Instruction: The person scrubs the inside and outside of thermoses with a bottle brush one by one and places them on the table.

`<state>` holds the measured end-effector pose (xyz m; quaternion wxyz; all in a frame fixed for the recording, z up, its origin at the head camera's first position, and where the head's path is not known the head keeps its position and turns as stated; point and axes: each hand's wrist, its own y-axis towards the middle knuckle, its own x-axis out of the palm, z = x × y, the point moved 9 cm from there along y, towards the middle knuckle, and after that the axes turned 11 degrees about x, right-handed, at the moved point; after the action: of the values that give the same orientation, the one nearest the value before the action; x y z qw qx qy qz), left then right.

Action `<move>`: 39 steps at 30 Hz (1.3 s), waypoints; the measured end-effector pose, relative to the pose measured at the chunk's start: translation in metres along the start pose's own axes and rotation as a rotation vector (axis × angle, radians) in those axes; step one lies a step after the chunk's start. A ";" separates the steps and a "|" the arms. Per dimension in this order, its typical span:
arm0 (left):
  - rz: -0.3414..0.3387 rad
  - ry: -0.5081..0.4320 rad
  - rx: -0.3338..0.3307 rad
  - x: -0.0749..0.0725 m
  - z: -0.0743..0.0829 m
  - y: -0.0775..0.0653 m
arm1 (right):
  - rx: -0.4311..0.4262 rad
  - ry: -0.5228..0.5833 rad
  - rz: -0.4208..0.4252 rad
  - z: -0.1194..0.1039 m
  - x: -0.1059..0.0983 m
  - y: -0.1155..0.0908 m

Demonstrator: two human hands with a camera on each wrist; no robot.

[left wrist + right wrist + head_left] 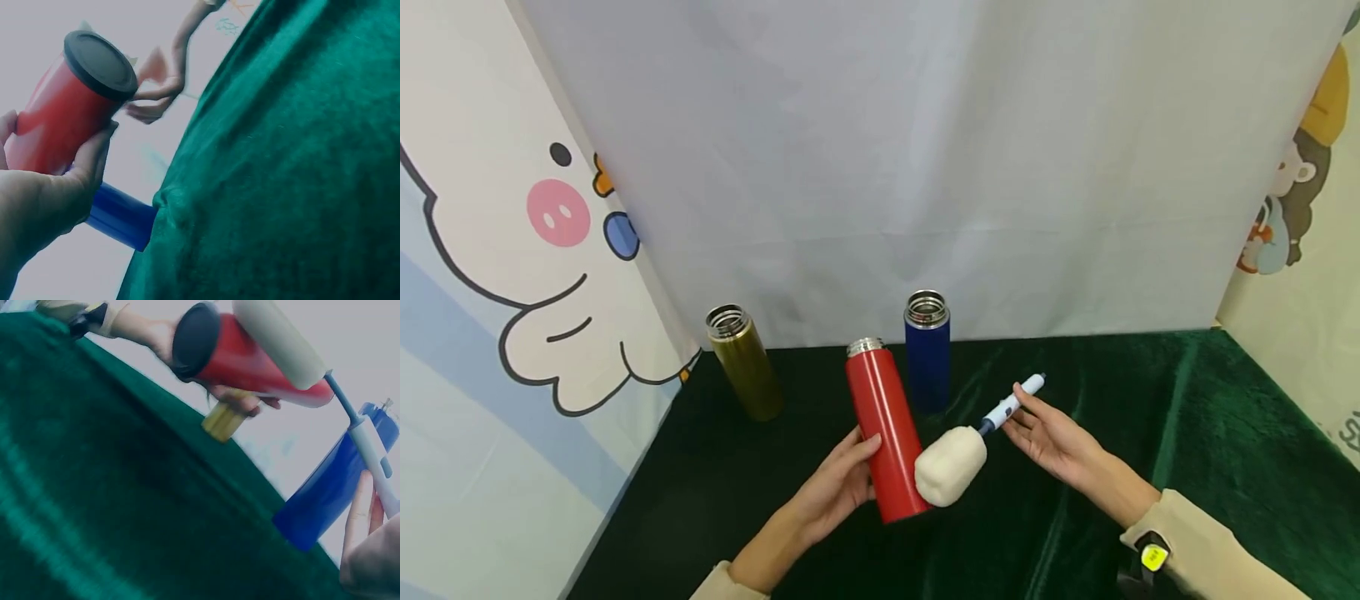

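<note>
My left hand (838,483) grips a red flask (887,433) round its lower body, raised and tilted. The flask's mouth is uncapped with a bare metal rim, and its black base (100,65) faces the left wrist camera. Between thumb and fingers, my right hand (1048,437) pinches the pale blue handle of a bottle brush (1002,412). The brush's white sponge head (951,467) points down to the left. In the head view it overlaps the flask's lower side; whether they touch I cannot tell.
An uncapped blue flask (928,358) stands behind the red one on the dark green cloth (1225,433). Farther left stands an uncapped gold flask (747,367). A pale curtain (850,167) hangs along the back, with printed cartoon panels at both sides.
</note>
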<state>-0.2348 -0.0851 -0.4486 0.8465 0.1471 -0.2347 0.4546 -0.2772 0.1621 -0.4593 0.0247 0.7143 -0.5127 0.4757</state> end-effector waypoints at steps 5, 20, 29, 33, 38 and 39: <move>-0.047 0.056 -0.023 0.006 -0.004 -0.004 | -0.040 0.109 -0.024 -0.016 0.020 0.004; -0.004 0.138 -0.032 0.002 -0.004 -0.008 | -0.019 0.222 -0.108 -0.011 0.020 -0.012; 0.132 0.096 0.006 -0.017 0.008 -0.002 | 0.018 -0.010 -0.056 0.001 0.006 -0.015; 0.084 0.081 0.009 -0.012 0.007 -0.001 | 0.031 0.029 -0.026 -0.001 0.004 -0.010; 0.004 0.172 -0.024 -0.002 0.001 -0.004 | 0.000 0.124 -0.012 -0.012 0.012 -0.003; -0.009 0.194 -0.036 0.000 0.000 -0.005 | -0.011 0.145 -0.020 -0.015 0.015 -0.002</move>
<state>-0.2302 -0.0881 -0.4489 0.8698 0.0883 -0.1591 0.4585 -0.2852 0.1607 -0.4394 0.0704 0.6829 -0.5052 0.5230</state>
